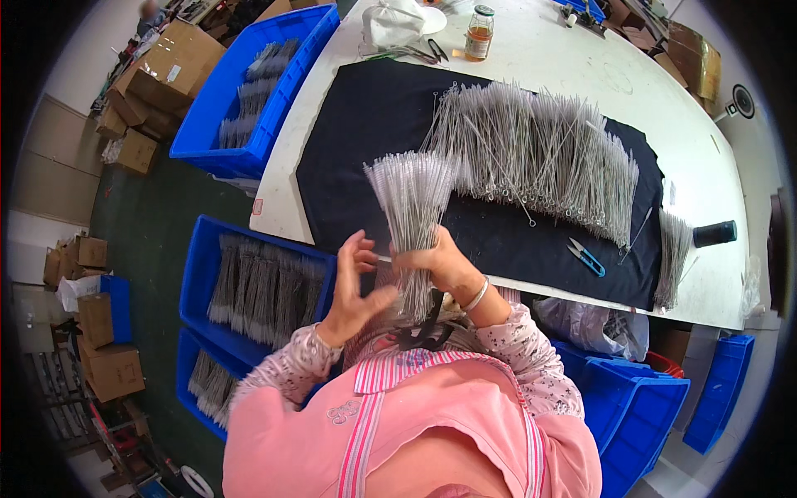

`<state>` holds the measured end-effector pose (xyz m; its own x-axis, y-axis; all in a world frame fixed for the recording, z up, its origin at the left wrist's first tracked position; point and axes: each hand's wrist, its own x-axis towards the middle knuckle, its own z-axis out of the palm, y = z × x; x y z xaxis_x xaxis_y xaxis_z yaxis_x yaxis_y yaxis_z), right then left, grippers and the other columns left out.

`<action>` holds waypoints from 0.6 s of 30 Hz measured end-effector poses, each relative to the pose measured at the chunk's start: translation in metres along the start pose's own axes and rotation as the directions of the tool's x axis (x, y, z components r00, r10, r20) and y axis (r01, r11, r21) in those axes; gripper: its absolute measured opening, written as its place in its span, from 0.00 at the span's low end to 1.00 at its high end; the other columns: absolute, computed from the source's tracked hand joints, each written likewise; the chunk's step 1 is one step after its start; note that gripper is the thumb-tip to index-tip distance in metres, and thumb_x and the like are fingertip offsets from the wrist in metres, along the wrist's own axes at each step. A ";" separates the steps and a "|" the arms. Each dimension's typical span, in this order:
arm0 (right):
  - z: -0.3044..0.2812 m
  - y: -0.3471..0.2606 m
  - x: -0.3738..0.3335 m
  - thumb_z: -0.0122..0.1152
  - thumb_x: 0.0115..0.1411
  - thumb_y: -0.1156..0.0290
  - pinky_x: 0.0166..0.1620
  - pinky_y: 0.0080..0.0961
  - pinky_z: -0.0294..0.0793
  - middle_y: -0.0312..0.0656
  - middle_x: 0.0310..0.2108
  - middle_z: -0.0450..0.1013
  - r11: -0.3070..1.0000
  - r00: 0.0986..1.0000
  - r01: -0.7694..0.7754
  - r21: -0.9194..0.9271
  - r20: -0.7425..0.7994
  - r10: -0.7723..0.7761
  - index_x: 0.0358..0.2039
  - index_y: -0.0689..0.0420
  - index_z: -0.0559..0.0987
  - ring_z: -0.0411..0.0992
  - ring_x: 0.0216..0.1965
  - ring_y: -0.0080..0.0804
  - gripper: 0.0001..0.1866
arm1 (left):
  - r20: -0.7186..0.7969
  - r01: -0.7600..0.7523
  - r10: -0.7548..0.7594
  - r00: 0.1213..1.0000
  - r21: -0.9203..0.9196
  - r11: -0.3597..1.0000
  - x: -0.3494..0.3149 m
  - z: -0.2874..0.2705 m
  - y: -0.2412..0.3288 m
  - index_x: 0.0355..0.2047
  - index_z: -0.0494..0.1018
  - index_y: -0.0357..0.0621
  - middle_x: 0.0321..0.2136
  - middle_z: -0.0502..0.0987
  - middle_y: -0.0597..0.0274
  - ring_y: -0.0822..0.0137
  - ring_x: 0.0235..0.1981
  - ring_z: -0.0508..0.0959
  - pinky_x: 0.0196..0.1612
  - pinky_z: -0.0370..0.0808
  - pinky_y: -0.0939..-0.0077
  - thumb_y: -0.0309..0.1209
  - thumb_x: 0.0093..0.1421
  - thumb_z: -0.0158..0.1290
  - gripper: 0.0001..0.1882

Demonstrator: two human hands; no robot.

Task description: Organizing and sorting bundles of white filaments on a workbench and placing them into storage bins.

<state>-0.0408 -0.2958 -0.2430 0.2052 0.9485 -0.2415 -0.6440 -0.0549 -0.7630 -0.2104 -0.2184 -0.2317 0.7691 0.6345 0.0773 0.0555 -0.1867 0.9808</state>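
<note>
My right hand (444, 259) is wrapped round a thick bundle of straw cleaning brushes (408, 195). White bristle ends fan out at the top of the bundle, and thin wire stems hang below my fist. Just left of the stems is my left hand (353, 286), fingers spread and curved, apparently holding nothing. Beyond the bundle, a wide pile of the same brushes (540, 153) lies on a black cloth (349, 149), the looped wire ends towards me. To the right on the cloth rest blue-handled thread snips (588, 257).
A white table (286, 195) carries the cloth, a glass jar (479, 33), a white cap (394, 25), a dark cylinder (716, 233) and another brush bundle (672, 257). Blue bins (187, 286) of brushes stand at left; another blue bin (631, 415) is at lower right.
</note>
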 end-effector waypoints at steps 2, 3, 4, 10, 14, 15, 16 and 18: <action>0.011 0.009 -0.009 0.63 0.41 0.81 0.35 0.22 0.72 0.37 0.29 0.74 1.000 0.999 0.029 -0.007 0.020 -0.029 0.35 0.63 0.75 0.72 0.30 0.24 0.17 | 0.129 0.247 -0.214 0.968 -0.625 0.741 -0.002 0.026 -0.008 0.61 0.46 0.44 0.49 0.63 0.59 0.67 0.49 0.66 0.53 0.64 0.71 0.37 0.48 0.63 0.47; 0.008 0.018 -0.010 0.63 0.41 0.80 0.36 0.21 0.72 0.37 0.29 0.74 0.997 0.998 0.061 -0.042 0.034 -0.059 0.36 0.63 0.75 0.72 0.31 0.24 0.17 | 0.219 0.324 -0.242 0.945 -0.728 0.605 -0.005 0.034 -0.008 0.61 0.47 0.44 0.50 0.63 0.59 0.68 0.50 0.66 0.53 0.65 0.72 0.38 0.48 0.64 0.47; 0.009 0.021 -0.013 0.63 0.41 0.80 0.36 0.21 0.72 0.37 0.29 0.74 0.998 0.998 0.053 -0.037 0.039 -0.052 0.36 0.63 0.75 0.72 0.31 0.24 0.17 | 0.317 0.429 -0.291 0.903 -0.709 0.560 -0.013 0.035 -0.022 0.58 0.54 0.43 0.51 0.64 0.61 0.71 0.50 0.66 0.51 0.66 0.75 0.37 0.49 0.63 0.40; 0.009 0.040 -0.032 0.70 0.45 0.63 0.44 0.26 0.69 0.42 0.40 0.71 0.952 0.979 0.168 -0.254 -0.070 -0.192 0.44 0.63 0.71 0.68 0.40 0.27 0.28 | 0.415 0.542 -0.381 0.827 -0.404 0.737 -0.039 0.038 -0.029 0.53 0.61 0.38 0.47 0.69 0.62 0.71 0.47 0.70 0.49 0.68 0.75 0.40 0.56 0.57 0.30; 0.020 0.051 -0.039 0.62 0.55 0.65 0.38 0.27 0.68 0.45 0.32 0.68 0.715 0.767 0.313 -0.625 -0.278 -0.578 0.40 0.66 0.70 0.68 0.33 0.31 0.19 | 0.283 0.397 -0.283 0.916 -0.740 0.544 -0.039 0.050 -0.014 0.56 0.58 0.38 0.50 0.67 0.59 0.68 0.51 0.68 0.52 0.66 0.71 0.44 0.61 0.49 0.29; 0.019 0.055 -0.040 0.62 0.55 0.65 0.38 0.27 0.68 0.45 0.32 0.68 0.720 0.767 0.308 -0.622 -0.285 -0.575 0.40 0.66 0.70 0.68 0.33 0.31 0.19 | 0.288 0.404 -0.289 0.913 -0.737 0.541 -0.038 0.052 -0.012 0.56 0.58 0.38 0.50 0.67 0.59 0.68 0.51 0.68 0.52 0.66 0.71 0.44 0.61 0.49 0.29; 0.019 0.058 -0.040 0.58 0.58 0.66 0.36 0.25 0.67 0.42 0.31 0.68 0.801 0.783 0.262 -0.538 -0.367 -0.502 0.39 0.65 0.70 0.66 0.31 0.28 0.16 | 0.229 0.370 -0.302 0.925 -0.724 0.583 -0.036 0.054 -0.011 0.56 0.57 0.38 0.51 0.66 0.58 0.67 0.51 0.68 0.53 0.66 0.71 0.45 0.62 0.48 0.30; 0.021 0.063 -0.040 0.48 0.64 0.69 0.31 0.16 0.64 0.34 0.27 0.68 0.913 0.781 0.243 -0.327 -0.492 -0.384 0.38 0.63 0.72 0.61 0.27 0.17 0.10 | 0.203 0.392 -0.370 0.906 -0.731 0.559 -0.036 0.051 -0.012 0.57 0.57 0.38 0.52 0.66 0.57 0.67 0.52 0.68 0.54 0.65 0.70 0.39 0.63 0.47 0.26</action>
<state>-0.1053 -0.3307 -0.2687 0.7701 0.6089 -0.1905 -0.2971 0.0780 -0.9517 -0.2061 -0.2777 -0.2557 0.8057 0.4923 -0.3295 -0.1329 0.6923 0.7093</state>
